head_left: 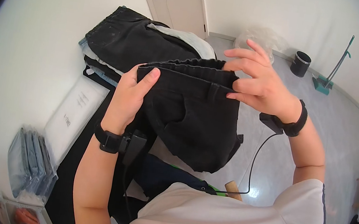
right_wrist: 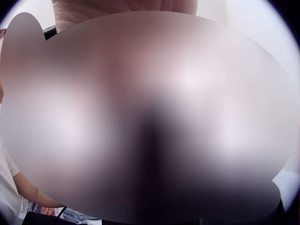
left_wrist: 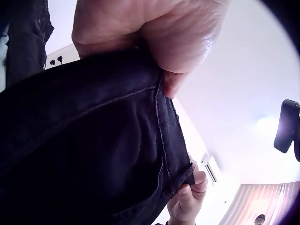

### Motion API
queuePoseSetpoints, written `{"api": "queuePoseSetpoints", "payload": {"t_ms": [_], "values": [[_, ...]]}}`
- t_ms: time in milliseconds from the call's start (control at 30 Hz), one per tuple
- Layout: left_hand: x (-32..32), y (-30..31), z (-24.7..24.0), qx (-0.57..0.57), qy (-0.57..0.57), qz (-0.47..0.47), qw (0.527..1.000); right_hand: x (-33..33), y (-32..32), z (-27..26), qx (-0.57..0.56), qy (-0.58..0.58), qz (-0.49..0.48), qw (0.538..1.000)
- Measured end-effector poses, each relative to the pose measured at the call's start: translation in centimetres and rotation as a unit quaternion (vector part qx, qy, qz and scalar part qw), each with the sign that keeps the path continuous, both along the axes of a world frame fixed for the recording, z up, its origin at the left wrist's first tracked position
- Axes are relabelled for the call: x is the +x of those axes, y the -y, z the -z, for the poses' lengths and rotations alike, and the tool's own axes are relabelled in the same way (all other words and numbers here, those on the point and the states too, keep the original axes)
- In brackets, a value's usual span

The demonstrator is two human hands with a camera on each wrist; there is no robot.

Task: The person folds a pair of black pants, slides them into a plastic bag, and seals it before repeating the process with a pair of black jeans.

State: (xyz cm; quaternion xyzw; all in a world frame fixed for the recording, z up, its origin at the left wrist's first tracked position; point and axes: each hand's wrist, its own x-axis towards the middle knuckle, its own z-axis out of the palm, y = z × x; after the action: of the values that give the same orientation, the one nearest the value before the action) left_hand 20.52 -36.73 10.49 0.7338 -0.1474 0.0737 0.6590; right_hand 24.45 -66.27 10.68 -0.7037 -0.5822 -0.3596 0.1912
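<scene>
A pair of black trousers [head_left: 195, 128] hangs from both hands in the head view, its waistband uppermost and the gathered inner edge showing. My left hand [head_left: 129, 93] grips one end of the waistband, thumb laid over the near side. At the other end, my right hand [head_left: 258, 82] pinches the band between thumb and finger, its other fingers spread upward. The left wrist view shows the stitched waistband [left_wrist: 93, 89] close up under the left hand [left_wrist: 154, 28], with the right hand farther off. Most of the right wrist view is blurred, hiding the fingers there.
Folded clothes [head_left: 119, 33], black ones on top, are piled beyond the left hand. A white flat package [head_left: 75, 112] and plastic-wrapped grey garments [head_left: 30, 161] lie at the left. Across the floor stand a black bin [head_left: 300, 65] and a green dustpan [head_left: 322, 84].
</scene>
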Motion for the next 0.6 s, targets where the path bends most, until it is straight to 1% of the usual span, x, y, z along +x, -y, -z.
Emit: {"api": "queuePoseSetpoints", "payload": {"t_ms": [67, 133, 200, 233, 300, 333, 367, 400, 433, 500, 567, 600], "values": [[0.0, -0.2, 0.2, 0.025, -0.004, 0.003, 1.000, 0.2, 0.0, 0.1, -0.007, 0.002, -0.005, 1.000], [-0.3, 0.2, 0.2, 0.026, 0.000, 0.008, 1.000, 0.3, -0.1, 0.4, -0.014, 0.005, -0.009, 1.000], [-0.3, 0.2, 0.2, 0.024, 0.004, 0.011, 1.000, 0.4, -0.3, 0.6, 0.024, -0.019, -0.003, 1.000], [-0.2, 0.2, 0.2, 0.030, 0.010, 0.013, 0.999, 0.4, -0.3, 0.7, 0.022, -0.020, -0.003, 1.000], [-0.2, 0.4, 0.4, 0.035, 0.016, 0.014, 0.999, 0.5, -0.4, 1.1, 0.105, -0.064, 0.046, 0.991], [-0.1, 0.8, 0.7, 0.007, 0.022, 0.016, 1.000, 0.6, -0.4, 1.3, 0.104, -0.066, 0.045, 0.991], [0.0, 1.2, 0.8, -0.022, 0.027, 0.019, 0.999, 0.8, -0.4, 1.4, 0.127, -0.088, 0.047, 0.987], [0.1, 1.5, 0.9, -0.023, 0.024, 0.019, 0.999, 0.9, -0.4, 1.6, 0.151, -0.111, 0.050, 0.981], [0.1, 1.7, 1.1, -0.029, 0.029, 0.023, 0.999, 0.7, -0.5, 2.0, 0.150, -0.112, 0.051, 0.981], [0.0, 2.0, 1.1, -0.036, 0.034, 0.029, 0.998, 0.1, -0.9, 2.8, 0.226, -0.279, 0.066, 0.931], [-0.2, 2.3, 0.8, 0.004, 0.040, 0.021, 0.999, -0.2, -0.9, 3.5, 0.227, -0.263, 0.053, 0.936], [-0.3, 2.4, 0.8, 0.005, 0.040, 0.022, 0.999, -0.2, -0.9, 3.7, 0.228, -0.247, 0.039, 0.941]]}}
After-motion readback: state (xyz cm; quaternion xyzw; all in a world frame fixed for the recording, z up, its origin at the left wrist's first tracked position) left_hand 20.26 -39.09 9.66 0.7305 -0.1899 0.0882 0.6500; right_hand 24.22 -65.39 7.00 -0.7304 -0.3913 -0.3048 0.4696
